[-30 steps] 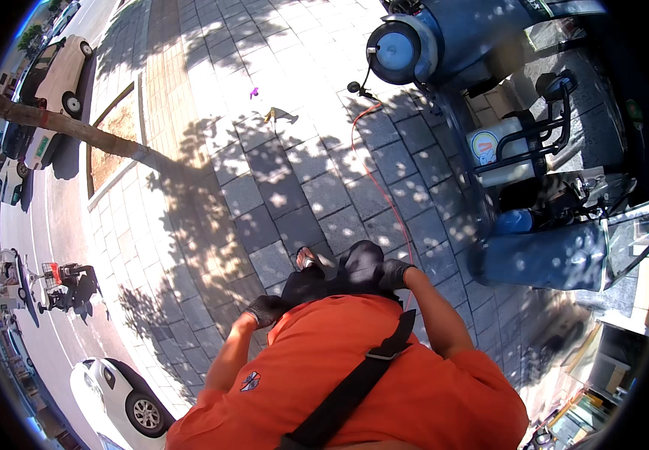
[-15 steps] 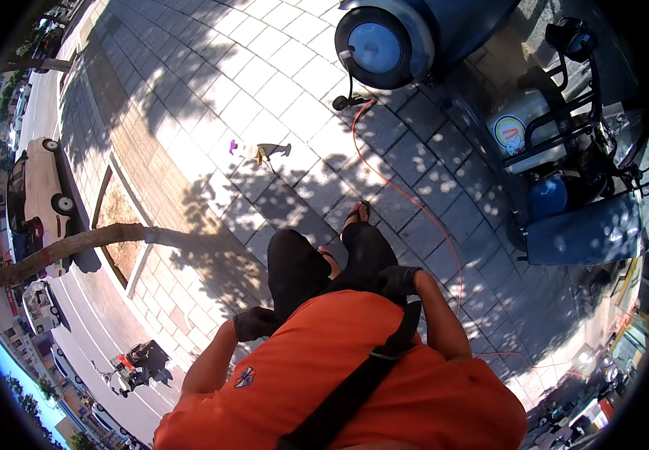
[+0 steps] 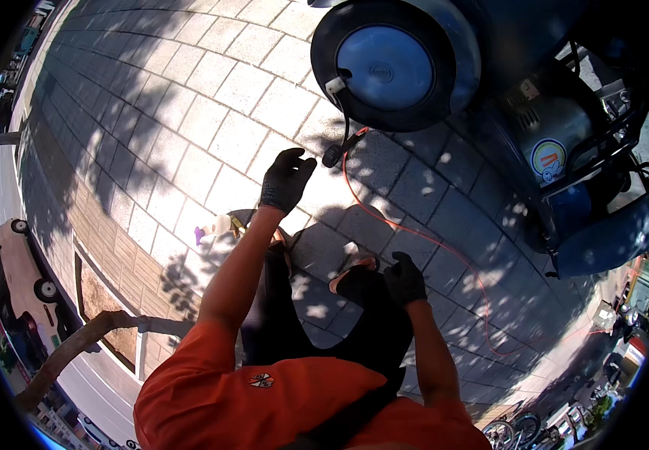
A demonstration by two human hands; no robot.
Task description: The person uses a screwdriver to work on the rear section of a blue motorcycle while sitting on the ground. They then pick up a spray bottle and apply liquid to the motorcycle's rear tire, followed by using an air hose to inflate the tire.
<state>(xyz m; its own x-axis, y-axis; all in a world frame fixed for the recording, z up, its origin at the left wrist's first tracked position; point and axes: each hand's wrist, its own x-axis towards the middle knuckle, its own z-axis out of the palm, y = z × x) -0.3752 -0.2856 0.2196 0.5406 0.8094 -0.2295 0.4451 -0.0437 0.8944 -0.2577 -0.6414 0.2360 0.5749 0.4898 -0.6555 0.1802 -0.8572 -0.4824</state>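
Observation:
My left hand (image 3: 287, 180), in a black glove, reaches forward over the paving with nothing in it; its fingers are curved and apart. Just to its right a black plug connector (image 3: 332, 155) lies on the slabs, joined to an orange-red cord (image 3: 437, 241) and to a black cable rising to a pale fitting (image 3: 335, 86) on a round blue disc (image 3: 384, 66). My right hand (image 3: 405, 280), also gloved in black, hangs empty by my right knee, fingers loosely spread. Partly behind my left forearm, a pale object with a purple end (image 3: 212, 228) lies on the ground.
A dark blue vehicle (image 3: 602, 240) with black bars stands at the right. The cord runs across the paving on my right. At the left are a tree trunk (image 3: 77, 345), a planting square (image 3: 111, 315) and a parked car (image 3: 28, 289). Bicycles (image 3: 516, 429) stand at lower right.
I have come closer to the blue disc and the connector. My left hand has swung from my side up and forward toward the connector; my right hand has moved forward off my thigh.

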